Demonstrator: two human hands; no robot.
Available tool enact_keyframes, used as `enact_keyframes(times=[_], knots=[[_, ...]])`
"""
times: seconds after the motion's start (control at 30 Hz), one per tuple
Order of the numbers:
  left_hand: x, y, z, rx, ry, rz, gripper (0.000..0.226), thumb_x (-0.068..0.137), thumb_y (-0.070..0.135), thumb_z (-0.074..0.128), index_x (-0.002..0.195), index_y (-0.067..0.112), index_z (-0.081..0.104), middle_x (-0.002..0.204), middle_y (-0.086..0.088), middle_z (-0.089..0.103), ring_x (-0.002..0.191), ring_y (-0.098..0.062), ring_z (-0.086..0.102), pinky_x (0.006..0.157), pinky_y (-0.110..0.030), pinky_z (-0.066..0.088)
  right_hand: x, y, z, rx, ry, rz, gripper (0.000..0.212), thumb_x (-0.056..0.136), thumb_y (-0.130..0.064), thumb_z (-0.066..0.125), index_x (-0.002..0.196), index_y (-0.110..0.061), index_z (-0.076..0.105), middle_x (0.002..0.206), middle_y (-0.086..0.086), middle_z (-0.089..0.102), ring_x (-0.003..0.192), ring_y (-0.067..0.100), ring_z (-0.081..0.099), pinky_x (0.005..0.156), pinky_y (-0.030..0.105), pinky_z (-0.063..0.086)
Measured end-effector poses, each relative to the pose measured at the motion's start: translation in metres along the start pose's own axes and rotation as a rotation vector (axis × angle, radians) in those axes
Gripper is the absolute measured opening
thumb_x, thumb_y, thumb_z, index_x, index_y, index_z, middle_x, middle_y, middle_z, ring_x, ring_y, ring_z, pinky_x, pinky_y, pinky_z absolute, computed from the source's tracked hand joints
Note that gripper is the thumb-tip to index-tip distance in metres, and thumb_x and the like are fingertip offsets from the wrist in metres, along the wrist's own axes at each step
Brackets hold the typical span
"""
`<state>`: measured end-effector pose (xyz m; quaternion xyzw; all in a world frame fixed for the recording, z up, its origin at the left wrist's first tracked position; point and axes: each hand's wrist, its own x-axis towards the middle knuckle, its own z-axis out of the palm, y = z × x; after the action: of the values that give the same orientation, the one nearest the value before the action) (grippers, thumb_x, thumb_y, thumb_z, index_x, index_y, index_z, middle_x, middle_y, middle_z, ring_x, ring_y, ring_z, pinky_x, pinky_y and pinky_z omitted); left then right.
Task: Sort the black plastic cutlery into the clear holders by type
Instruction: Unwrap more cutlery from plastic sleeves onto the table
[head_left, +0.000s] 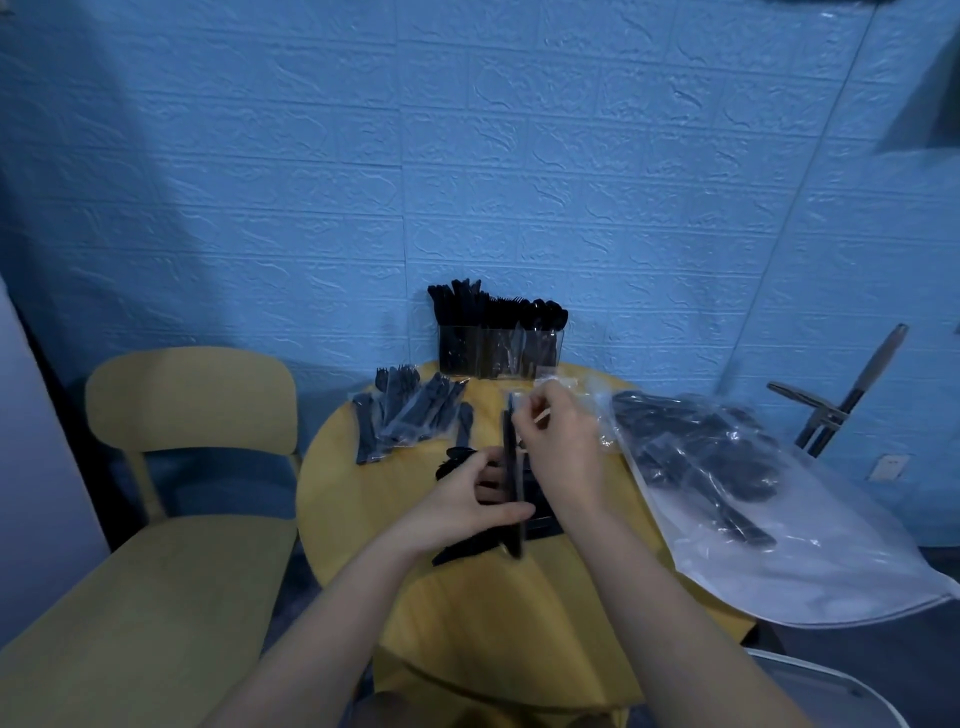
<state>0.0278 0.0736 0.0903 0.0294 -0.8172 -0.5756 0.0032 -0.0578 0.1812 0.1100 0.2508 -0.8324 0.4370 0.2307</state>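
Both hands on one wrapped cutlery packet, frame centre.
Left hand (470, 501) grips the packet (511, 467) low; right hand (558, 441) pinches its clear wrapper at top.

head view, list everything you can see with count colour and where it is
table: one, yellow, round, centre
clear holders: row at the table's far edge by the wall, exact count unclear, filled with black cutlery
wrapped cutlery packs: a pile, black in clear wrap, far left of the table
large plastic bag: one, clear, black cutlery inside, draped over the table's right edge
loose cutlery: a few black pieces, on the table under the hands
chair: one, yellow, left of the table
wall: blue, brick-textured, behind
cutlery bundle: one, black, upright between the hands
left hand: holds the bundle low
right hand: pinches clear wrap at the bundle's top
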Motion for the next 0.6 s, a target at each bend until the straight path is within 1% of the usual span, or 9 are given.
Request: enact_keyframes(times=[0.07,0.13,0.2,0.27,0.3,0.37,0.47,0.53,0.6], knots=[[0.002,0.0,0.008,0.0,0.063,-0.015,0.06,0.082,0.022,0.073,0.127,0.035,0.034,0.108,0.017,0.053,0.101,-0.004,0.058,0.088,-0.023,0.048,0.0,-0.001,0.001,-0.004,0.005,0.0,0.011,0.093,-0.019,0.056,0.084,-0.012,0.055,0.079,-0.001,0.057,0.065,0.012,0.053,0.051,0.012,0.039],[0.004,-0.003,0.009,-0.07,0.151,-0.019,0.052,0.086,0.011,0.067,0.126,0.029,0.039,0.104,0.009,0.061,0.094,-0.008,0.064,0.084,-0.026,0.052,0.002,0.0,-0.002,0.056,0.006,0.025,0.012,0.093,-0.019,0.055,0.081,-0.016,0.052,0.078,-0.003,0.057,0.064,0.014,0.058,0.051,0.013,0.037],[0.006,-0.005,0.003,-0.145,0.204,-0.027,0.043,0.088,0.006,0.064,0.123,0.022,0.044,0.104,0.001,0.067,0.094,-0.013,0.066,0.083,-0.029,0.053,0.007,0.003,-0.009,0.134,0.029,0.092,0.015,0.093,-0.02,0.054,0.078,-0.02,0.051,0.076,-0.003,0.059,0.064,0.015,0.061,0.053,0.021,0.04],[0.006,-0.007,-0.007,-0.139,0.234,-0.031,0.03,0.087,0.008,0.065,0.111,0.021,0.052,0.103,0.003,0.068,0.095,-0.015,0.066,0.084,-0.031,0.054,0.013,0.008,-0.018,0.171,0.067,0.175,0.014,0.093,-0.019,0.053,0.079,-0.018,0.054,0.074,-0.002,0.06,0.063,0.013,0.057,0.057,0.029,0.044],[0.005,-0.008,-0.013,-0.118,0.246,-0.025,0.023,0.087,0.01,0.065,0.105,0.022,0.056,0.103,0.003,0.068,0.095,-0.014,0.066,0.083,-0.029,0.054,0.015,0.013,-0.021,0.197,0.071,0.219,0.013,0.093,-0.019,0.052,0.081,-0.016,0.056,0.073,-0.003,0.06,0.064,0.012,0.055,0.06,0.033,0.049],[0.003,-0.007,-0.025,-0.096,0.264,-0.009,0.014,0.087,0.012,0.065,0.099,0.02,0.061,0.105,0.0,0.066,0.087,-0.013,0.068,0.07,-0.022,0.055,0.017,0.021,-0.025,0.272,0.057,0.278,0.013,0.094,-0.022,0.052,0.085,-0.015,0.059,0.074,-0.005,0.062,0.068,0.013,0.059,0.068,0.039,0.055],[0.001,-0.005,-0.039,-0.146,0.307,-0.013,0.012,0.087,0.015,0.065,0.099,0.018,0.067,0.104,0.001,0.067,0.075,-0.011,0.071,0.055,-0.021,0.055,0.014,0.031,-0.024,0.279,0.004,0.29,0.014,0.095,-0.025,0.053,0.087,-0.018,0.061,0.077,-0.005,0.065,0.074,0.013,0.064,0.071,0.034,0.056],[0.0,-0.005,-0.046,-0.184,0.359,-0.017,0.011,0.087,0.016,0.066,0.098,0.018,0.068,0.102,0.005,0.067,0.074,-0.009,0.069,0.054,-0.021,0.055,0.011,0.036,-0.023,0.295,-0.022,0.327,0.013,0.096,-0.022,0.053,0.088,-0.017,0.062,0.075,-0.004,0.066,0.067,0.009,0.063,0.067,0.029,0.054],[0.0,-0.006,-0.051,-0.264,0.369,-0.037,0.013,0.087,0.018,0.066,0.099,0.017,0.067,0.105,0.0,0.068,0.082,-0.009,0.067,0.058,-0.022,0.056,0.011,0.04,-0.024,0.315,-0.03,0.379,0.013,0.096,-0.019,0.053,0.09,-0.014,0.063,0.071,-0.004,0.065,0.059,0.006,0.06,0.063,0.025,0.051]])
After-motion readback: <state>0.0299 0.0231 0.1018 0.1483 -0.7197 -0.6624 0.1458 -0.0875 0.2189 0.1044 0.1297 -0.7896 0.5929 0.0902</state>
